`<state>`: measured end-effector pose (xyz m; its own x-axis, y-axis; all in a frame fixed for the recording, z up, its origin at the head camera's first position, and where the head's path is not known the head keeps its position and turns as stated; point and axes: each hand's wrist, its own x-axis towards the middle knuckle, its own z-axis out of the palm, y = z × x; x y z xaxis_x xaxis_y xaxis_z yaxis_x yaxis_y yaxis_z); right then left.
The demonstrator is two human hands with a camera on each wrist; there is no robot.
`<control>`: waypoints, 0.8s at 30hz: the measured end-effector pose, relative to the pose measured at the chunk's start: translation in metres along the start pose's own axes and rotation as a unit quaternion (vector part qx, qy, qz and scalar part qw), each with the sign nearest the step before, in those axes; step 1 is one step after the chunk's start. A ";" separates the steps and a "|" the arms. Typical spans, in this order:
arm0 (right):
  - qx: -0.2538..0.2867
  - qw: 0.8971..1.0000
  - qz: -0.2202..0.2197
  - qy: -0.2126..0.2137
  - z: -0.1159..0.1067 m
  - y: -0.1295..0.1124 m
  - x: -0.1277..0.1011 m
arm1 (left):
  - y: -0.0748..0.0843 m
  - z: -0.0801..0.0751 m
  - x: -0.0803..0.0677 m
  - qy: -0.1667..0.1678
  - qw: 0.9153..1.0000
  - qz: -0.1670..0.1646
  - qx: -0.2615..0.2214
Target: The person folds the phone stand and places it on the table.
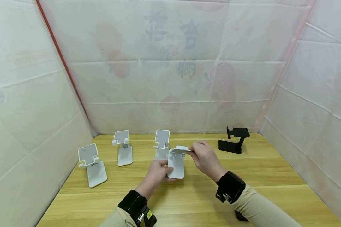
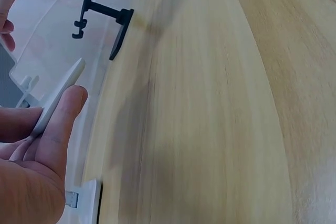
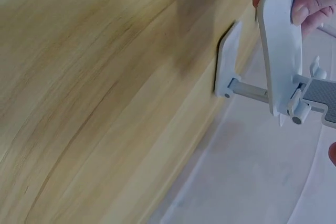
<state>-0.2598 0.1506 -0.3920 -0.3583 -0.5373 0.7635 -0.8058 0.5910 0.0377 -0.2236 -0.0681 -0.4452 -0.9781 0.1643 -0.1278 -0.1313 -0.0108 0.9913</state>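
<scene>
Above the table, my left hand (image 1: 156,175) grips the flat base of a white phone stand (image 1: 176,168), thumb on one face and fingers on the other. My right hand (image 1: 206,159) pinches the right edge of the stand's upper plate (image 1: 180,150), which is tilted nearly level in the head view. A grey pad (image 3: 321,98) and small hooked lips show on that plate in the right wrist view, where only a fingertip of the right hand appears. Just behind the held stand, partly covered by it, is another white phone stand (image 1: 162,138).
Two more white phone stands, one (image 1: 125,155) farther back and one (image 1: 96,173) near the left edge, stand on the wooden table (image 1: 187,205). A black phone stand (image 1: 229,147) is at the back right. Part of a black object (image 1: 240,216) shows beneath the right forearm. White cloth walls enclose the table.
</scene>
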 end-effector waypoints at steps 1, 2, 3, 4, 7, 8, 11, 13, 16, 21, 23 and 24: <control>0.000 1.000 -0.005 -0.001 0.001 0.000 0.000 | 0.000 0.000 0.000 0.000 1.000 0.001 -0.002; 0.001 1.000 -0.008 0.000 0.001 0.000 -0.001 | 0.000 -0.001 -0.001 0.000 1.000 0.002 -0.003; 0.001 1.000 -0.009 0.000 0.001 0.000 -0.001 | 0.000 -0.001 -0.001 0.000 1.000 0.003 -0.004; 0.001 1.000 -0.009 0.002 0.002 0.000 -0.002 | 0.000 -0.001 -0.001 0.001 1.000 0.002 -0.005; 0.001 1.000 -0.012 0.004 0.002 0.000 -0.002 | 0.001 -0.001 -0.002 0.001 1.000 0.005 -0.008; 0.002 1.000 -0.014 0.005 0.002 0.000 -0.002 | 0.001 -0.001 -0.002 0.001 1.000 0.006 -0.009; 0.001 1.000 -0.023 0.008 0.003 0.000 -0.003 | 0.001 -0.001 -0.003 0.001 1.000 0.008 -0.015; 0.002 1.000 -0.029 0.012 0.003 0.000 -0.003 | 0.001 -0.001 -0.003 0.000 1.000 0.008 -0.019; 0.002 0.999 -0.036 0.015 0.003 0.000 -0.004 | 0.001 -0.002 -0.003 0.001 1.000 0.005 -0.022; -0.004 0.999 -0.047 0.014 0.002 -0.001 -0.006 | 0.003 -0.002 -0.004 0.004 1.000 0.001 -0.026; -0.010 0.999 -0.051 0.007 0.001 -0.001 -0.007 | 0.004 -0.001 -0.004 0.003 1.000 -0.001 -0.029; -0.014 0.998 -0.055 0.003 0.001 -0.002 -0.008 | 0.005 -0.001 -0.004 0.002 1.000 -0.002 -0.031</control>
<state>-0.2563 0.1529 -0.3988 -0.2662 -0.5962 0.7574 -0.8261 0.5460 0.1394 -0.2205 -0.0701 -0.4402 -0.9782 0.1610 -0.1312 -0.1442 -0.0717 0.9869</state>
